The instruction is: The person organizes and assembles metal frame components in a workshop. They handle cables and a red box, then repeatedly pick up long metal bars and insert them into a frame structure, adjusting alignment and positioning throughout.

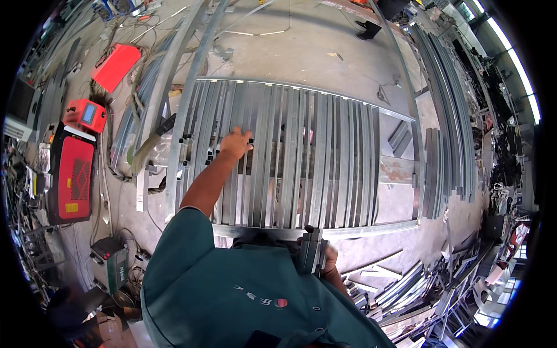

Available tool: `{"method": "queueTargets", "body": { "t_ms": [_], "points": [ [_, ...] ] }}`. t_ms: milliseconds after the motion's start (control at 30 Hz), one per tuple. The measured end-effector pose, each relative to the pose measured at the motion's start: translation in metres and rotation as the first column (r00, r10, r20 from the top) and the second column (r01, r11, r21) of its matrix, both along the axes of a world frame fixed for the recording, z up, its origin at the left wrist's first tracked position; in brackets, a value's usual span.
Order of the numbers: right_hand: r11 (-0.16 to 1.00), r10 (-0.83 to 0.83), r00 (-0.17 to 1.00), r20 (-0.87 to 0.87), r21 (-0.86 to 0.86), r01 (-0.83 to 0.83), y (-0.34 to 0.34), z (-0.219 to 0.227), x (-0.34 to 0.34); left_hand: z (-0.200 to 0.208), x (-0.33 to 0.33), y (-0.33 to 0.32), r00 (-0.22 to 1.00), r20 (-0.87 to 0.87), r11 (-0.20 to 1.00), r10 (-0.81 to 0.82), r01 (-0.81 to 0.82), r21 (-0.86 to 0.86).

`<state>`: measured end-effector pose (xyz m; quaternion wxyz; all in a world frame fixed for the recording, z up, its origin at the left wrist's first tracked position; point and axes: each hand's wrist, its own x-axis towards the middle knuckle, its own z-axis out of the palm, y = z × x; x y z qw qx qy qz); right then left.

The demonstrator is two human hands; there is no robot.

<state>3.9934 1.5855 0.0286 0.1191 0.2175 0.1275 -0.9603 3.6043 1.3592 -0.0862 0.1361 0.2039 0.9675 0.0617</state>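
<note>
My left hand reaches out over a row of long grey metal bars. Its thumb and fingers close around a short metal piece with a dark end, which sits at the bars. Several similar short pieces show among the bars to the left of that hand. Close to my body, my right hand grips a bundle of short metal tube pieces. Most of that hand's fingers are hidden behind the bundle.
The bars lie across a metal frame. Red machines and cables stand at the left, with a green box nearer me. Long profiles are stacked at the right, and loose offcuts lie at the lower right. A person's shoe shows far off.
</note>
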Motion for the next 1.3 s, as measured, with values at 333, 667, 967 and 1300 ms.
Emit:
{"method": "queueTargets", "body": {
  "t_ms": [333,667,967,1300],
  "points": [
    [0.998,-0.057,0.993,-0.107,0.001,0.057,0.009,-0.004,0.017,0.03,-0.009,-0.007,0.925,-0.275,0.939,-0.262,0.31,0.148],
    [0.96,-0.007,1.0,0.012,0.281,0.003,0.005,-0.035,-0.017,0.2,0.184,0.036,0.981,-0.191,0.442,-0.03,0.184,0.878],
    [0.996,-0.059,0.995,0.078,0.077,0.053,-0.008,-0.064,-0.032,0.202,0.26,0.035,0.861,-0.293,0.542,-0.417,0.494,0.68],
    [0.996,0.077,0.974,-0.212,0.067,-0.064,-0.008,-0.038,-0.035,0.101,0.151,-0.064,0.883,-0.228,0.723,0.41,-0.162,0.671]
  ]
}}
